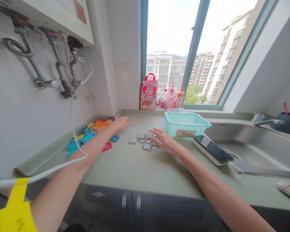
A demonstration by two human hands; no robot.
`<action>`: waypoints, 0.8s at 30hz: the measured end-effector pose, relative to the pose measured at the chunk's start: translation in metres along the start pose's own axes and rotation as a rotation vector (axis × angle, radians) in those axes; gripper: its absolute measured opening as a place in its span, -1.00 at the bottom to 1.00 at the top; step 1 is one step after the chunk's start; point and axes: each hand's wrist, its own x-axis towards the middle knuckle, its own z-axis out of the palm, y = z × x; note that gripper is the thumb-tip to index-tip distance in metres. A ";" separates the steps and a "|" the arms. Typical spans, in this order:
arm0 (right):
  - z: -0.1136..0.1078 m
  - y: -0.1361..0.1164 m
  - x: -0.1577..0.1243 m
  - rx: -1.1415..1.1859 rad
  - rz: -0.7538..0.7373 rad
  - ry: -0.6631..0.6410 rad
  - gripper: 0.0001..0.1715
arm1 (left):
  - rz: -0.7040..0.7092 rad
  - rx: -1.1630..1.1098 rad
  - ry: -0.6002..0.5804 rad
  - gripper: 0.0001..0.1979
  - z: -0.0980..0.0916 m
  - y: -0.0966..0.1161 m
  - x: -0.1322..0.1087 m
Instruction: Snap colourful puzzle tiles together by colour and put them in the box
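Observation:
My left hand (122, 123) reaches over the counter beside a heap of colourful interlocking pieces (87, 137), its fingers stretched out to the right. I see nothing clearly held in it, though its underside is hidden. My right hand (164, 140) hovers at or rests on the right edge of a loose cluster of grey toothed pieces (147, 147); its fingers are spread, and part of the cluster is hidden beneath them. A blue piece (115, 138) and a red piece (107, 146) lie between the left forearm and the grey cluster.
A mint-green plastic basin (188, 119) stands behind my right hand. Right of it, a phone (214, 149) lies on a white block by the steel sink (251, 145). Bottles (171, 99) and a pink package (149, 95) line the windowsill. A white cable (71, 111) hangs across the left side.

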 end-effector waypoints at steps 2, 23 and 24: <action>-0.006 -0.002 -0.001 0.018 -0.006 0.014 -0.30 | -0.030 -0.005 -0.048 -0.21 0.007 0.012 0.023; -0.010 0.019 -0.003 0.033 -0.010 0.017 -0.33 | 0.162 -0.167 -0.069 -0.05 0.032 0.045 -0.045; -0.010 0.021 -0.004 0.033 -0.001 0.016 -0.33 | 0.195 -0.151 -0.074 -0.04 0.030 0.044 -0.052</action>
